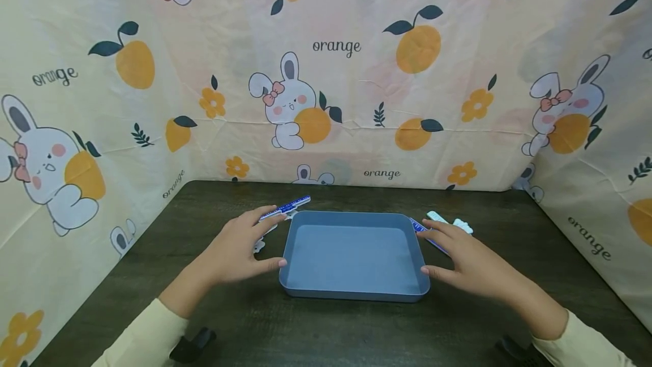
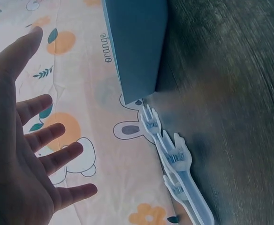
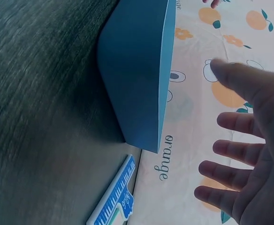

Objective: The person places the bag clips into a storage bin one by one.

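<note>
A shallow blue rectangular tray (image 1: 356, 256) sits on the dark table between my two hands. My left hand (image 1: 236, 248) hovers at its left side with fingers spread; the left wrist view has this hand (image 2: 19, 154) apart from the tray wall (image 2: 137, 47). Opposite it, my right hand (image 1: 474, 259) is spread beside the right rim, and a gap separates hand (image 3: 259, 164) and tray (image 3: 132, 70) in the right wrist view. Neither hand holds anything. Partly hidden behind my left fingers lies a blue-and-white strip (image 1: 292, 205). By my right fingers is a blue ruler-like strip (image 3: 113, 192) with tick marks.
Pale pieces with metal clips (image 2: 177, 159) lie left of the tray. A pale mint piece with a cloud-shaped end (image 1: 462, 225) lies behind my right hand. A cloth (image 1: 336, 89) printed with rabbits and oranges hangs behind and beside the dark table (image 1: 346, 333).
</note>
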`<state>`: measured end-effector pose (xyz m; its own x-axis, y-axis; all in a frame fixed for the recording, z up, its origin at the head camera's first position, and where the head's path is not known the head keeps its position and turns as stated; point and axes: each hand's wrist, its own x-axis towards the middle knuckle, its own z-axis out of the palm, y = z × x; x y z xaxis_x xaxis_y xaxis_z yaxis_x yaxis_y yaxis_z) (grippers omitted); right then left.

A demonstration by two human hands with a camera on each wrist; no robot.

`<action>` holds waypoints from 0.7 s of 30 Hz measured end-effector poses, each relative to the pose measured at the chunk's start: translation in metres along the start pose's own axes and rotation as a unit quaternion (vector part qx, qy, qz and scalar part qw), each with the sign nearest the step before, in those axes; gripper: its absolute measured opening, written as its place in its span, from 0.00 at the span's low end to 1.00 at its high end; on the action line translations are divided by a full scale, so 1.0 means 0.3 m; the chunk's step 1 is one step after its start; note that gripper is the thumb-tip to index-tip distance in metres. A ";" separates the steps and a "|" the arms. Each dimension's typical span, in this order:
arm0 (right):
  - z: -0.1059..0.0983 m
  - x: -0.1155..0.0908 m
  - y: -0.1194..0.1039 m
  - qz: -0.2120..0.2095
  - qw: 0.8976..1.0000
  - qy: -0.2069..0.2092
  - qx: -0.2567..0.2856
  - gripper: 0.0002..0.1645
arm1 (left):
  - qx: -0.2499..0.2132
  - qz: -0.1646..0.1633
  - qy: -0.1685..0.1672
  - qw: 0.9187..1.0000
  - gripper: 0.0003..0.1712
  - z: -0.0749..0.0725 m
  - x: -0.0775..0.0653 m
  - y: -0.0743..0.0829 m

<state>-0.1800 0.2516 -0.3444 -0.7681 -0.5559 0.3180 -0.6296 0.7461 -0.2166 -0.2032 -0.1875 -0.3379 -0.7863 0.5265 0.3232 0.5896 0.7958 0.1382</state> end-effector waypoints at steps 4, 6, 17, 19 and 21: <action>0.005 0.013 -0.002 0.000 1.000 0.007 0.000 0.32 | 0.000 -0.010 0.003 1.000 0.46 -0.006 0.001 -0.009; 0.009 0.018 -0.004 0.016 1.000 0.011 0.006 0.31 | -0.002 -0.015 0.005 1.000 0.46 -0.009 0.002 -0.014; 0.026 0.042 -0.009 0.130 0.987 0.031 0.092 0.19 | -0.012 -0.052 0.002 0.999 0.43 -0.018 0.004 -0.048; 0.032 0.043 -0.006 0.133 0.985 0.034 0.100 0.19 | -0.014 -0.055 -0.001 0.998 0.42 -0.019 0.003 -0.056; 0.036 0.043 -0.003 0.137 0.984 0.034 0.107 0.18 | -0.015 -0.058 -0.003 0.998 0.42 -0.020 0.002 -0.064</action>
<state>-0.1908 0.2398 -0.3500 -0.9076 -0.3132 0.2794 -0.4153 0.7667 -0.4896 -0.2139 -0.2043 -0.3348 -0.8503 0.4342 0.2974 0.5006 0.8417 0.2023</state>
